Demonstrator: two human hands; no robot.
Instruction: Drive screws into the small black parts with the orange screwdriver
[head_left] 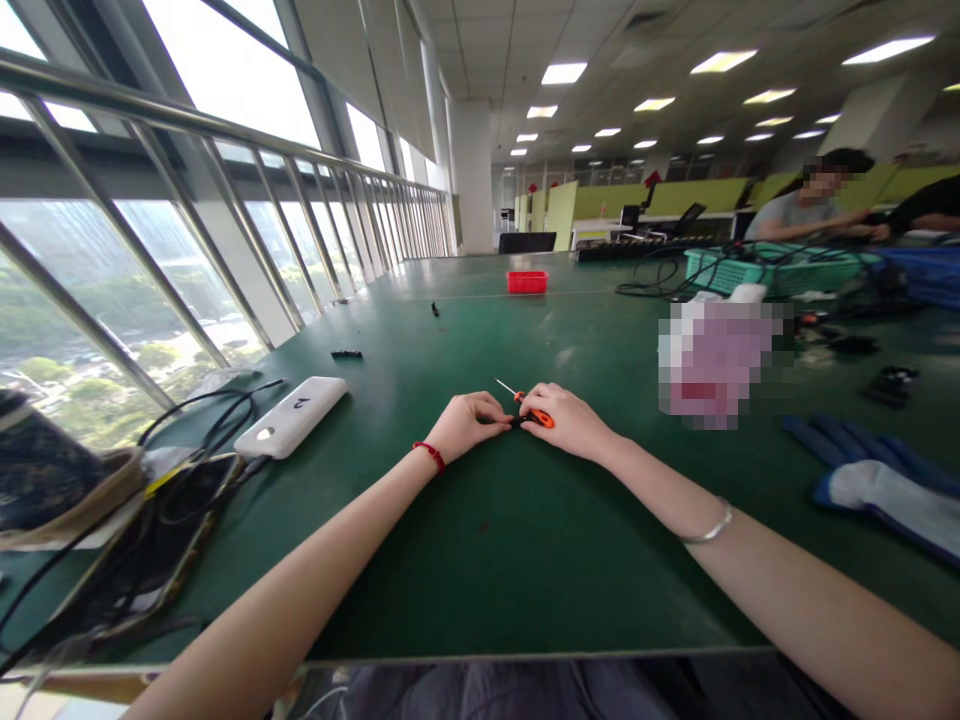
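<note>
My right hand (568, 418) is closed around a screwdriver (541, 418) with an orange and black handle. Its thin shaft points up and to the left, away from me. Close by, my left hand (471, 420) is pinched on a small black part (516, 422), just above the green table. The fingertips of my right hand also reach this part, and fingers hide most of it, so its kind cannot be made out.
A white power bank (292, 415) and black cables lie left, beside a phone-like dark object (169, 540). Small black pieces (346, 354) and a red tray (527, 282) are farther back. On the right are a blue-white glove (885, 490), a green basket (780, 270) and a seated person.
</note>
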